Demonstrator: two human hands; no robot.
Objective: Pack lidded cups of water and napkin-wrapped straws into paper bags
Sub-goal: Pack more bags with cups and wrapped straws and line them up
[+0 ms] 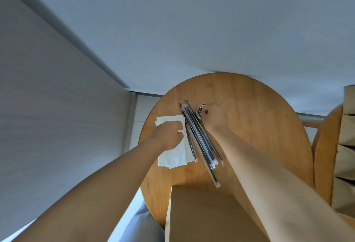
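A stack of white napkins (173, 157) lies on the round wooden table (259, 126). My left hand (169, 134) rests on the stack and pinches its top sheet near the right edge. Beside it lies a pile of black straws in clear wrappers (199, 141), pointing away from me. My right hand (215, 117) reaches just past the straws, fingers curled into a small clear container (200, 109) of coloured rubber bands. A brown paper bag (207, 216) stands at the table's near edge.
Several more brown paper bags (345, 145) stand in a row on a second wooden surface at the right. Grey walls close in at the left and behind the table. Pale floor shows at the lower left.
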